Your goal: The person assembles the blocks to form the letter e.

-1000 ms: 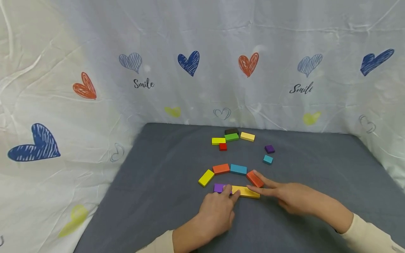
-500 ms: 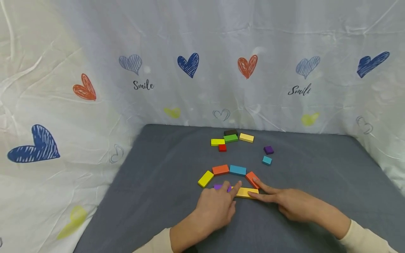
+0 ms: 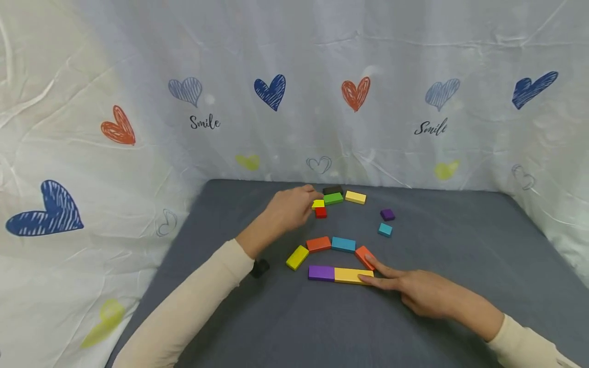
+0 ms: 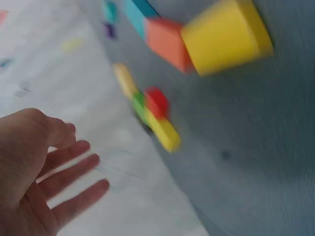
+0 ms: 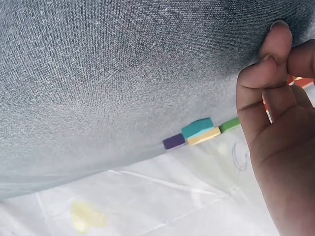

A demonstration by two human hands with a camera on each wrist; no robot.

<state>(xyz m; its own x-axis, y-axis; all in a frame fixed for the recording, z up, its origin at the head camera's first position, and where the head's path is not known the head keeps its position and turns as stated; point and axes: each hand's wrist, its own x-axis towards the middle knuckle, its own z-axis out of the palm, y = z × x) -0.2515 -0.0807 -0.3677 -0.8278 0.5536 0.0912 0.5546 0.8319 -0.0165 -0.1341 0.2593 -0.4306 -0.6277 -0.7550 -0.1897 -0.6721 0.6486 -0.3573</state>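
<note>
In the head view my left hand [image 3: 292, 207] reaches over the far blocks, overlapping part of a yellow block [image 3: 318, 204] beside a small red block [image 3: 320, 212]. The left wrist view shows its fingers [image 4: 81, 196] spread and holding nothing. My right hand [image 3: 423, 291] has two fingers straight: one touches an orange block [image 3: 362, 254], the other a long yellow block [image 3: 345, 275]. A purple block [image 3: 321, 273] lies end to end with that long one. Above this row curve a yellow block [image 3: 297, 257], another orange block [image 3: 318, 244] and a blue block [image 3: 343, 244].
Beyond the left hand lie a green block [image 3: 333, 198], a black block [image 3: 333, 190] and a pale yellow block [image 3: 356, 197]. Small dark purple [image 3: 387, 214] and light blue [image 3: 385, 230] blocks sit to the right. A printed curtain [image 3: 303, 128] hangs behind the grey cloth [image 3: 460, 240].
My left hand has left the purple and long yellow blocks and moved forward to the far blocks, uncovering the purple one. The right hand's fingers stay on the orange and long yellow blocks.
</note>
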